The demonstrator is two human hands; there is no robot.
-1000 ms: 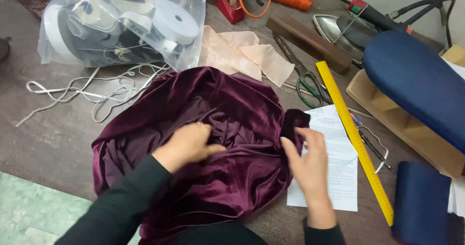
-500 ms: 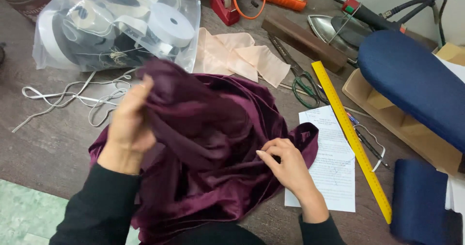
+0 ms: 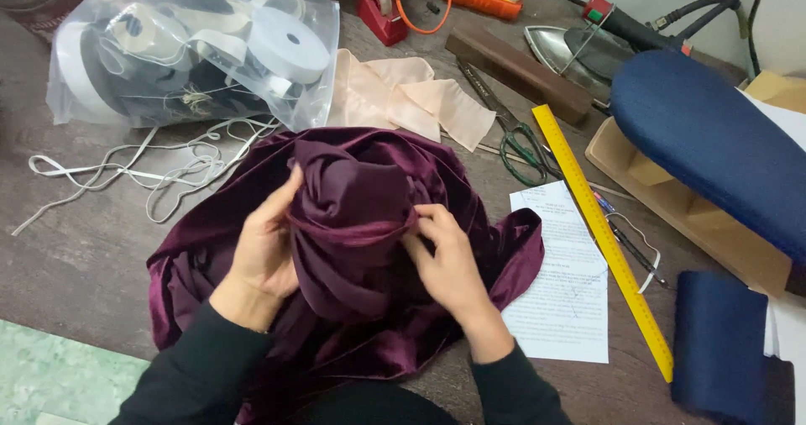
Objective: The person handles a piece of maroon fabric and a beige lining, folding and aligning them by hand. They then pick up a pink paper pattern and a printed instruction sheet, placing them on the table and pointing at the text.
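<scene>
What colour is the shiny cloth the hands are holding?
The velvet cloth is dark purple-red, like a plum, seen in the head view.

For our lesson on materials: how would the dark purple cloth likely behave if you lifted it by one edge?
The purple cloth would probably flop and drape, since it bunches in soft folds between the left hand and right hand. Its sheen suggests it may slide easily.

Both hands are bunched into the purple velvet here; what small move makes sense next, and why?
Probably slide the right hand along the folded edge while the left hand holds: the velvet fabric is gathered into a raised bundle between them, its edge pinched by both, the rest crumpled.
</scene>
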